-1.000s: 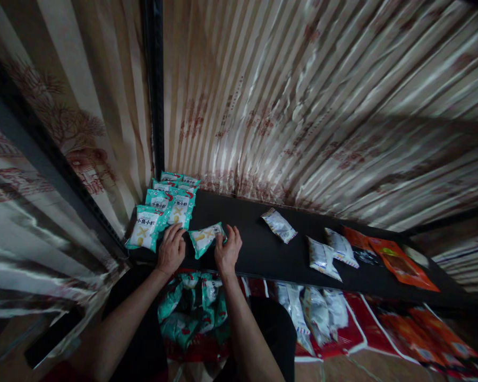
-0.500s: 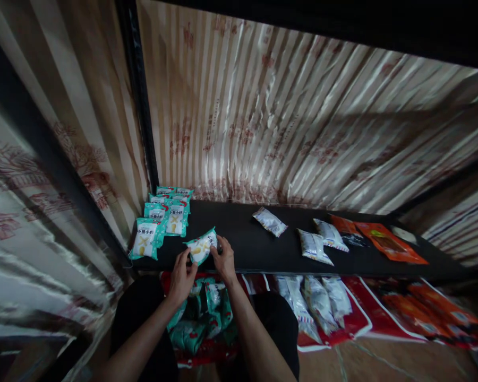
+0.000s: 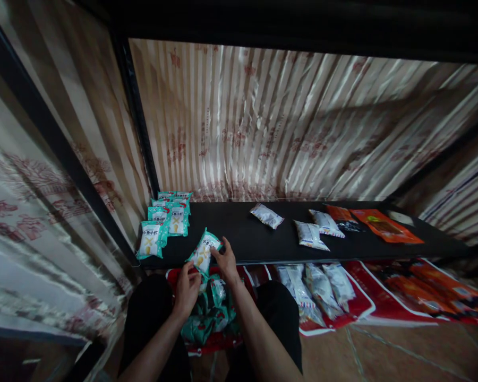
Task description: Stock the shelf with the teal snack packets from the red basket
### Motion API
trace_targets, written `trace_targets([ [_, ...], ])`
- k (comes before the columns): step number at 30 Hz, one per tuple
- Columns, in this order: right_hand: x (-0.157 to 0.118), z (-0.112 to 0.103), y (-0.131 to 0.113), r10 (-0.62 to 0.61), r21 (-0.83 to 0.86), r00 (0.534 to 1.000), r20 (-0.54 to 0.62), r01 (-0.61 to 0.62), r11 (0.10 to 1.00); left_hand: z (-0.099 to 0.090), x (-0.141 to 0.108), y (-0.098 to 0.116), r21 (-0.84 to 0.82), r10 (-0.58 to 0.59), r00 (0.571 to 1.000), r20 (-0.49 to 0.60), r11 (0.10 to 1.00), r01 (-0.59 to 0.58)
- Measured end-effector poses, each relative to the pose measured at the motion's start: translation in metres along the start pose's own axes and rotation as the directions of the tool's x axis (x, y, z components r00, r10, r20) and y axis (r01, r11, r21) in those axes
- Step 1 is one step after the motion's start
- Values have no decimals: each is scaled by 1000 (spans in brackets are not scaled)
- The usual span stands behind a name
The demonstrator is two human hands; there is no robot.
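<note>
A green and white snack packet [image 3: 204,254] is tilted in the air at the black shelf's front edge, its printed face toward me. My left hand [image 3: 188,286] pinches its lower left corner. With thumb and fingers, my right hand [image 3: 225,261] grips its upper right side. Several matching packets [image 3: 150,239] stand in overlapping rows at the left end of the shelf [image 3: 239,241]. Below my hands, more green packets [image 3: 199,329] lie in a red container [image 3: 195,350] between my knees.
White packets [image 3: 309,234] lie mid-shelf, with orange packets [image 3: 386,225] farther right. Bags of white packets [image 3: 322,292] and orange ones [image 3: 430,289] sit on the floor below. Dark posts [image 3: 137,111] and a striped curtain [image 3: 239,122] enclose the shelf.
The held packet has turned from nearly level to more upright, with its right end raised. My left hand has moved slightly down and right. The camera view has shifted a little.
</note>
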State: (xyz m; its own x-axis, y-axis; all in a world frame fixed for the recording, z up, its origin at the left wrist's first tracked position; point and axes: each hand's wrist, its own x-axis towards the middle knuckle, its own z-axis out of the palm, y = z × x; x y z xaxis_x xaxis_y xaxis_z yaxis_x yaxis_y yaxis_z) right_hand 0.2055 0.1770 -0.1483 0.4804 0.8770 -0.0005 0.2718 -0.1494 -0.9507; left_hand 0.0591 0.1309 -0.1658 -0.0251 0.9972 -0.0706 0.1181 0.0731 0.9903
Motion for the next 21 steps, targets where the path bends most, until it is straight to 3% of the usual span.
trace_targets([
  [5, -13, 2, -4, 130, 278, 991, 37, -135, 951, -1, -8, 3, -72, -48, 999, 17, 996, 49],
  [9, -19, 6, -2, 140, 431, 985, 104, -172, 886, 2, -16, 5, -117, -33, 999, 36, 992, 37],
  [13, -21, 7, 2, 101, 414, 980, 171, -165, 895, -2, -19, 5, -117, -41, 997, 67, 992, 48],
  [16, -22, 5, 4, 103, 388, 981, 164, -160, 908, -11, -16, 4, -24, -24, 998, 62, 999, 26],
  [21, -24, 5, 3, 68, 325, 987, 146, -113, 939, -28, -7, 5, 140, 55, 992, -111, 989, -39],
])
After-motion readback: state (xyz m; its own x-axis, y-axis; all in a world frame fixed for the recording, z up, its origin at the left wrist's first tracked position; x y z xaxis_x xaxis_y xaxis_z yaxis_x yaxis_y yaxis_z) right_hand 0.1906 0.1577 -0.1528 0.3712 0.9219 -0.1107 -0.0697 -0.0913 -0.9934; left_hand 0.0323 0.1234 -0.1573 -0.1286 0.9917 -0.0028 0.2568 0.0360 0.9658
